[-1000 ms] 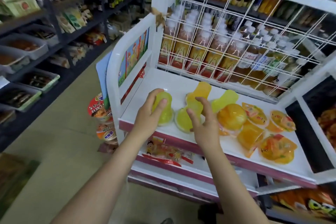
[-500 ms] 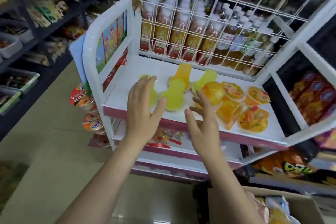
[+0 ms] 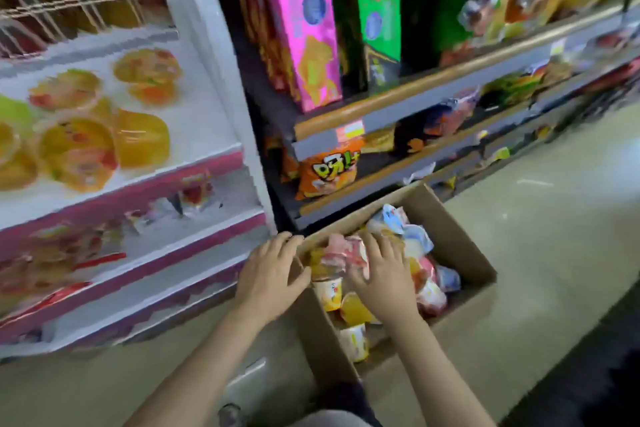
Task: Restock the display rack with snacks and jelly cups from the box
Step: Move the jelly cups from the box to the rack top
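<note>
An open cardboard box (image 3: 462, 248) stands on the floor, holding several jelly cups (image 3: 356, 309) and crumpled snack packs (image 3: 433, 291). My left hand (image 3: 272, 276) lies on the box's left rim, fingers apart and holding nothing. My right hand (image 3: 382, 276) is inside the box with its fingers spread on a pink and red pack (image 3: 341, 250); I see no closed grip. To the left is the white display rack (image 3: 202, 87). Several orange and yellow jelly cups (image 3: 140, 139) sit on its upper shelf. Snack packets (image 3: 69, 253) lie on the shelf below, blurred.
A dark store shelf right of the rack carries a pink carton (image 3: 306, 45), a green carton (image 3: 379, 10) and an orange chip bag (image 3: 329, 172). The box sits tight against its base. Bare beige floor (image 3: 554, 218) stretches to the right.
Both hands left the rack's upper shelf and dropped down right to the box. The view swung from the rack to the floor box. The jelly cups stay on the shelf.
</note>
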Action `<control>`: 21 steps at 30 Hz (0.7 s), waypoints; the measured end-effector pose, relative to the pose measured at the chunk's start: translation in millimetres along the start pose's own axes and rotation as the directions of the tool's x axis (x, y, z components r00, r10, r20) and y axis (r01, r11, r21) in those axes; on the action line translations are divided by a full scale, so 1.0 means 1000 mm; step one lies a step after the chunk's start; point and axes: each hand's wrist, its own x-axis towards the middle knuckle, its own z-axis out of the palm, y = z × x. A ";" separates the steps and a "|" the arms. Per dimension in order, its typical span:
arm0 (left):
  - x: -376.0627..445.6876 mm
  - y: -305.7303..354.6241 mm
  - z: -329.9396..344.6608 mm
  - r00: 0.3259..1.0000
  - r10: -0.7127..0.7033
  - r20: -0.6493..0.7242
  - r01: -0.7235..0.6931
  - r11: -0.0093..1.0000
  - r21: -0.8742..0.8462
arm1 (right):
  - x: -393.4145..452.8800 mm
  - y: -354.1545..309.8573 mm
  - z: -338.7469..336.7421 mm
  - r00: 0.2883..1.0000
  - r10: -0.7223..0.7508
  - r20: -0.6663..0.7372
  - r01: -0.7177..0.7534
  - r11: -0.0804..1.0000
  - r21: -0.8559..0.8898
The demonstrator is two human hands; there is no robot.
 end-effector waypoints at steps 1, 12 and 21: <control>0.013 0.016 0.021 0.999 0.017 0.049 -0.018 1.000 0.016 | 0.002 0.028 0.006 0.997 0.060 0.042 -0.061 0.998 0.017; 0.117 0.037 0.215 0.928 -0.104 0.357 0.110 0.994 0.002 | 0.037 0.200 0.137 0.886 0.306 0.347 -0.366 0.923 0.120; 0.160 0.015 0.293 0.838 -0.341 0.426 0.404 0.913 -0.063 | 0.078 0.219 0.197 0.793 0.537 0.288 -0.605 0.752 0.262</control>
